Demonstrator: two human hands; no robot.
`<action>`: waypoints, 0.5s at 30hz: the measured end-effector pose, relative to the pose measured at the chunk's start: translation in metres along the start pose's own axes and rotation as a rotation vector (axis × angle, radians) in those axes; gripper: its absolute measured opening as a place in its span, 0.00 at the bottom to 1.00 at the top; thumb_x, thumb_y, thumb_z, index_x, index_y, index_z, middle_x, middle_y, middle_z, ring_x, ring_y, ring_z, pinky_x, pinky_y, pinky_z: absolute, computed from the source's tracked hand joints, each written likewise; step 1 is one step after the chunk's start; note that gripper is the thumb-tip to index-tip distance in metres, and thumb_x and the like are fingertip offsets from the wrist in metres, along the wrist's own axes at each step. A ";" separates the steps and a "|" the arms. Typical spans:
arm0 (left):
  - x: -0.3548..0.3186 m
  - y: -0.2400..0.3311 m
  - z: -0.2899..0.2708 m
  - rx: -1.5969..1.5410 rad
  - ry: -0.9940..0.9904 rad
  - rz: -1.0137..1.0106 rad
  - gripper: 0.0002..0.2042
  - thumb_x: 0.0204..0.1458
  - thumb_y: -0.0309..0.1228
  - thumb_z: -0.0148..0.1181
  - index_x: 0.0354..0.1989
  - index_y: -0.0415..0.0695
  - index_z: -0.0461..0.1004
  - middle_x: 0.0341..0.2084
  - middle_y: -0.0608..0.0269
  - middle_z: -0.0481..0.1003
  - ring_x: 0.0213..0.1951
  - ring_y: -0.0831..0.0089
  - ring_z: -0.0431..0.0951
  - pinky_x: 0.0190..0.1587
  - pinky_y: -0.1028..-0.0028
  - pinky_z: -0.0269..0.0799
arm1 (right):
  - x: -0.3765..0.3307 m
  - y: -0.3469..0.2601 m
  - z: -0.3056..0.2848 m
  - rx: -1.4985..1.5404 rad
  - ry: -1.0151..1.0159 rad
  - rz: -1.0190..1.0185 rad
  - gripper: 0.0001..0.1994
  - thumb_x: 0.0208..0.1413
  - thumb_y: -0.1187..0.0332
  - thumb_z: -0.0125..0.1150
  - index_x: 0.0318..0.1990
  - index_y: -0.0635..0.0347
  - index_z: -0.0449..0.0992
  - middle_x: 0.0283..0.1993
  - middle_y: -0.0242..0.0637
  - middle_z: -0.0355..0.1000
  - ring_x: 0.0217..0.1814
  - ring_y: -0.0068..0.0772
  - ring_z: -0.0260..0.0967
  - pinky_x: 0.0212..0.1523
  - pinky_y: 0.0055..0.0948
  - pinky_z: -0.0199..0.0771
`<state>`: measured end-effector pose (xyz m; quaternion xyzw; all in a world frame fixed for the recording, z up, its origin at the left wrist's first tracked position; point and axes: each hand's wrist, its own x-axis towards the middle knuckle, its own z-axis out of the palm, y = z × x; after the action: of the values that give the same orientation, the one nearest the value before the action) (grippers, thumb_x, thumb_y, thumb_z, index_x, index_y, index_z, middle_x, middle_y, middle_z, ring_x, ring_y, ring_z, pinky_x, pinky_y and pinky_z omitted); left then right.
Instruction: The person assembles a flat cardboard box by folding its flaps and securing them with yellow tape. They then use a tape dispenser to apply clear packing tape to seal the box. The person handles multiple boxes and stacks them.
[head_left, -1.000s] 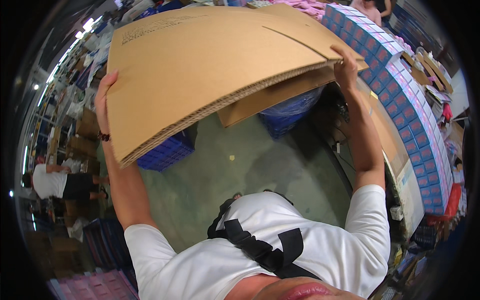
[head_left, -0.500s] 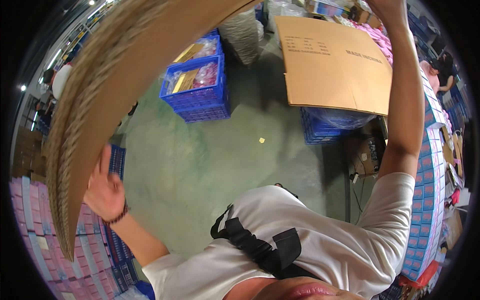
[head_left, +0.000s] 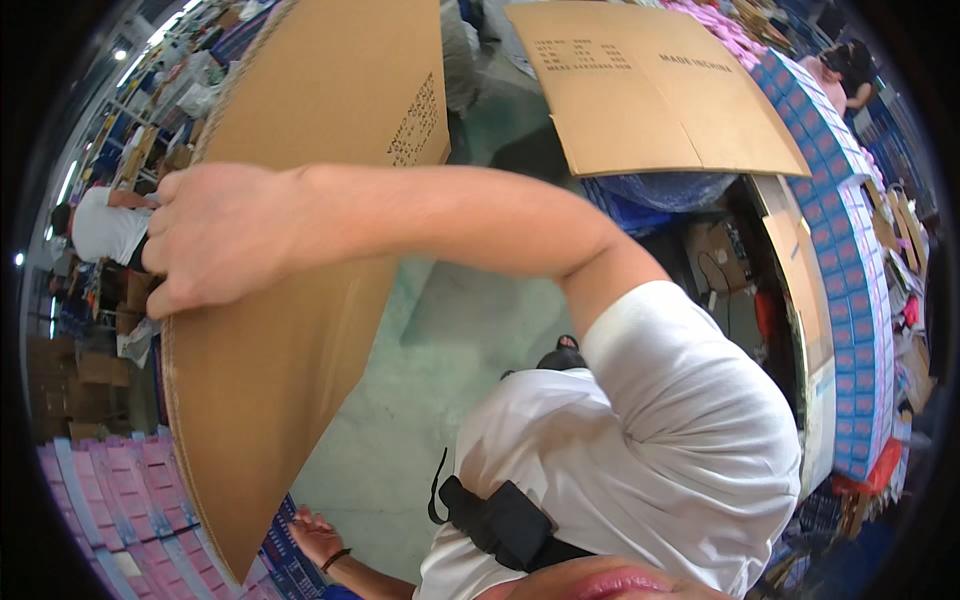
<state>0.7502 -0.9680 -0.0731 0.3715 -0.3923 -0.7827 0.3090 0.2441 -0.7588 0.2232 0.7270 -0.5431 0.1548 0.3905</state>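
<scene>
A large flattened brown cardboard box stands on edge at the left, reaching from the top of the view down to the lower left. My right arm crosses in front of me, and my right hand grips the board's left edge. My left hand, with a dark band on its wrist, is low down beside the board's lower edge. Its fingers are apart and hold nothing. I cannot tell whether it touches the board.
A second flat cardboard sheet lies on blue crates at the top right. Stacked pink and blue boxes line the right; pink boxes fill the lower left. A person in a white shirt stands at the left. The floor is green.
The cardboard has swung from overhead down to my left and now stands on edge. My right hand has crossed over to its left edge, and my left hand has dropped low.
</scene>
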 end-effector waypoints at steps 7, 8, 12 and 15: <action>-0.002 -0.047 0.207 0.910 -0.457 0.194 0.18 0.57 0.37 0.55 0.47 0.31 0.71 0.35 0.49 0.78 0.36 0.57 0.79 0.35 0.68 0.74 | -0.006 -0.074 0.112 0.074 0.358 0.022 0.06 0.47 0.60 0.55 0.25 0.48 0.72 0.26 0.27 0.70 0.31 0.33 0.70 0.34 0.37 0.64; -0.004 -0.038 0.235 1.042 -0.471 0.488 0.20 0.55 0.36 0.58 0.48 0.31 0.70 0.37 0.48 0.78 0.38 0.55 0.78 0.38 0.65 0.74 | -0.028 -0.091 0.130 0.108 0.373 0.046 0.06 0.46 0.61 0.55 0.25 0.48 0.72 0.25 0.27 0.68 0.30 0.32 0.68 0.34 0.36 0.63; 0.027 -0.022 0.305 1.545 -0.353 1.387 0.29 0.48 0.37 0.65 0.55 0.33 0.64 0.44 0.46 0.75 0.44 0.48 0.76 0.45 0.57 0.72 | -0.141 -0.123 0.195 0.268 -0.014 0.219 0.07 0.49 0.61 0.53 0.34 0.46 0.75 0.29 0.26 0.68 0.35 0.31 0.68 0.37 0.37 0.65; 0.067 -0.050 0.321 1.915 -0.360 1.177 0.36 0.45 0.41 0.68 0.60 0.38 0.60 0.50 0.46 0.72 0.46 0.47 0.74 0.48 0.54 0.70 | -0.213 -0.110 0.216 0.327 -0.224 0.384 0.15 0.51 0.62 0.53 0.48 0.47 0.73 0.41 0.32 0.70 0.49 0.34 0.68 0.53 0.40 0.63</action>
<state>0.4407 -0.8717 -0.0042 0.0950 -0.9810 0.0633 0.1570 0.2245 -0.7634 -0.0989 0.6766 -0.6788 0.2301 0.1689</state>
